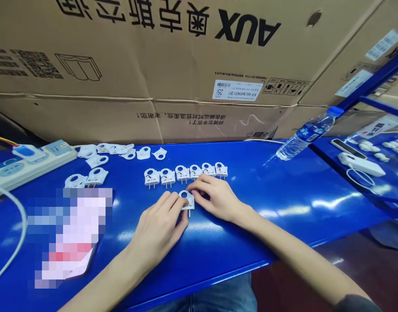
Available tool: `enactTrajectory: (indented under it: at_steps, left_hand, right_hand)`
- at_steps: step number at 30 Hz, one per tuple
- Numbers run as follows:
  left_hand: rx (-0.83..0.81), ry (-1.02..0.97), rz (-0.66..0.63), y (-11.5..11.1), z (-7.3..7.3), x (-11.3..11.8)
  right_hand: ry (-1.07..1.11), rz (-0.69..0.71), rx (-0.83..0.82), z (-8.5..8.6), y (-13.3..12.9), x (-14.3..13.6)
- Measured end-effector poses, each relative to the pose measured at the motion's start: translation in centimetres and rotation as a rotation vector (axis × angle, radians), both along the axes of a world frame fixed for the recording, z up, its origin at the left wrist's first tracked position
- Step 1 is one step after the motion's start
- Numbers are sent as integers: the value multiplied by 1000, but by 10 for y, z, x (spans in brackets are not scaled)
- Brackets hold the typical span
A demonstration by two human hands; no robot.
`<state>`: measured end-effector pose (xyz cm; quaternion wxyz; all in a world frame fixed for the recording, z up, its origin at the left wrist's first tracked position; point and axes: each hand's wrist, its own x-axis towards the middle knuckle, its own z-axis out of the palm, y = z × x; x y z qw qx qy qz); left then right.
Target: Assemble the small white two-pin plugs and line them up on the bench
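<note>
A white plug piece (189, 201) with a round hole and metal prongs pointing toward me lies between my hands. My left hand (161, 221) pinches its left side between thumb and fingers. At its upper right edge, the fingertips of my right hand (216, 195) are close together; whether they grip a small part there is too small to tell. Just beyond stands a row of several similar white plug pieces (168, 177), prongs toward me. More white shells (121, 149) lie in a loose group at the back left, and two pieces (96, 177) sit beside the blurred phone-like object.
A power strip (36, 162) with a cable lies at the left, above a pixelated flat object (75, 238). Cardboard boxes (186, 56) wall off the back. A water bottle (304, 134) leans at the right by a blue frame (374, 86); a white device (361, 164) lies beyond.
</note>
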<state>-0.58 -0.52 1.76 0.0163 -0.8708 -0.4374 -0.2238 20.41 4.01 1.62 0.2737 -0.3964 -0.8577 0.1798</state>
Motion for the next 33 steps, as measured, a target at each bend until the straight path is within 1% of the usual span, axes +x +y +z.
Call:
enactTrajectory:
  at_steps: [2, 4, 7, 8, 10, 12, 14, 17, 21, 24, 27, 30, 33]
  left_hand:
    - [-41, 36, 72, -7, 5, -3]
    - [-75, 52, 155, -16, 9, -12]
    - [-89, 90, 266, -28, 12, -34]
    - [-90, 136, 331, -30, 13, -43]
    - [-43, 209, 435, -28, 14, -60]
    - [-45, 262, 467, -21, 17, -72]
    - [-58, 293, 517, -10, 21, -78]
    - [-107, 314, 553, 6, 27, -78]
    - [-124, 306, 610, 22, 31, -73]
    - [-115, 289, 634, 30, 32, -71]
    - [-104, 268, 637, 33, 34, -70]
    - [-82, 231, 661, 27, 38, -69]
    - [-40, 175, 676, 7, 40, -63]
  right_hand:
    - [-35, 6, 11, 2, -1, 0]
    - [-65, 14, 28, 3, -2, 0]
    - [-86, 25, 46, 4, -4, -1]
    - [-91, 30, 49, 4, -4, -1]
    - [-102, 46, 50, 4, -5, -2]
    - [-107, 61, 47, 4, -7, -3]
    - [-107, 74, 41, 3, -8, -4]
    - [-120, 109, 30, 1, -11, -7]
    - [-168, 172, 17, 0, -16, -12]
    - [-211, 190, 34, 3, -24, -13]
    - [-239, 189, 71, 5, -39, -10]
    - [-236, 104, 78, 5, -62, -4]
    - [-190, -86, 33, -1, -87, 0]
